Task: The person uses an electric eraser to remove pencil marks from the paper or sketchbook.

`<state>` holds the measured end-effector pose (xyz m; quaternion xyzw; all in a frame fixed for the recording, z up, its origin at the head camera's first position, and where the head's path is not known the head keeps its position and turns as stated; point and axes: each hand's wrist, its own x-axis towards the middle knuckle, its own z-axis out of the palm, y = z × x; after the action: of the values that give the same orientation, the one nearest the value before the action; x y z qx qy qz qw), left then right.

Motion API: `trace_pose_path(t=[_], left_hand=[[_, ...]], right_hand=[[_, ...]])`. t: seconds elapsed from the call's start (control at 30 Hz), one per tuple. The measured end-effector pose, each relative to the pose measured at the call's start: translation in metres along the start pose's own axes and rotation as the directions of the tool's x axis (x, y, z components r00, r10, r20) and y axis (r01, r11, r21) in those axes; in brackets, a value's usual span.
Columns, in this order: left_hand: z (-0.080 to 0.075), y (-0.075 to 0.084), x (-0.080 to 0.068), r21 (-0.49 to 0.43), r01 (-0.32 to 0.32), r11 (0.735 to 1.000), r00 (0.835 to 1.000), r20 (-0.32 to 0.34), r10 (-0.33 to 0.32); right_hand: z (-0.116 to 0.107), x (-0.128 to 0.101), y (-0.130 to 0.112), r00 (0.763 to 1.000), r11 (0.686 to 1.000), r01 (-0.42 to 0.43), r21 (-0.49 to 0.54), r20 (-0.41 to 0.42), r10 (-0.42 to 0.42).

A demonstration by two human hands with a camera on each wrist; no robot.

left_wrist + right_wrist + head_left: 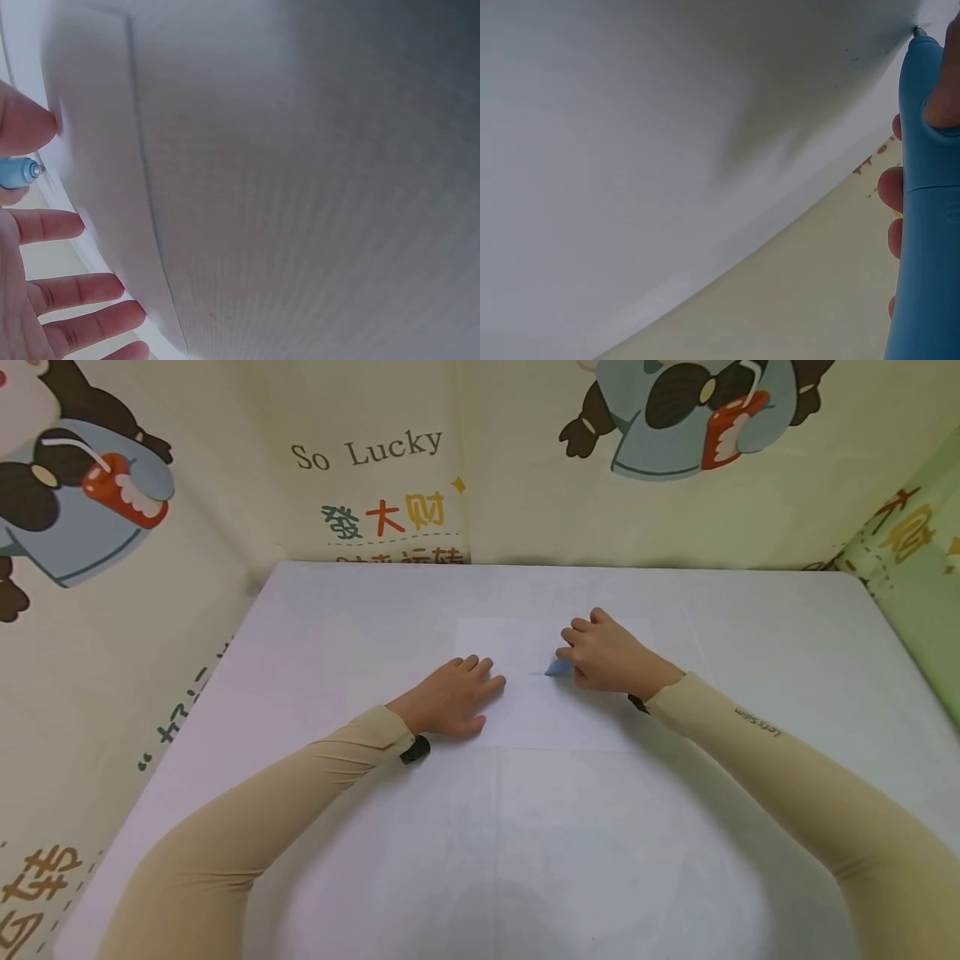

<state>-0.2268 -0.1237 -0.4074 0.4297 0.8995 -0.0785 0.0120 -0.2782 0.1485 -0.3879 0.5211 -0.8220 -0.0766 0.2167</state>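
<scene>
A white sheet of paper (525, 714) lies flat in the middle of the white table (315, 635). My left hand (453, 696) rests flat on the sheet's left edge with straight fingers (71, 225). My right hand (603, 652) grips a light blue pen (558, 667) whose tip touches the paper near its centre. In the right wrist view the pen (926, 202) fills the right side, its point (917, 31) against the sheet, with faint marks beside it. The left wrist view shows the pen tip (22, 172) near the fingers and the paper (97, 165).
Cream cartoon-printed cloth walls (375, 460) enclose the table at the back and left; a green printed panel (915, 552) stands at the right. Both forearms wear beige sleeves (787, 760). The table's back edge (525, 564) meets the cloth.
</scene>
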Motion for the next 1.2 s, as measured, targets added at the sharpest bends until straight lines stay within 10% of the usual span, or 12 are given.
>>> trace_pose_path(t=[1.2], left_hand=[[-0.004, 0.002, -0.001, -0.014, 0.010, 1.000, 1.000, 0.019, -0.010]], right_hand=[[0.001, 0.000, 0.002, 1.000, 1.000, -0.014, -0.022, 0.019, 0.014]])
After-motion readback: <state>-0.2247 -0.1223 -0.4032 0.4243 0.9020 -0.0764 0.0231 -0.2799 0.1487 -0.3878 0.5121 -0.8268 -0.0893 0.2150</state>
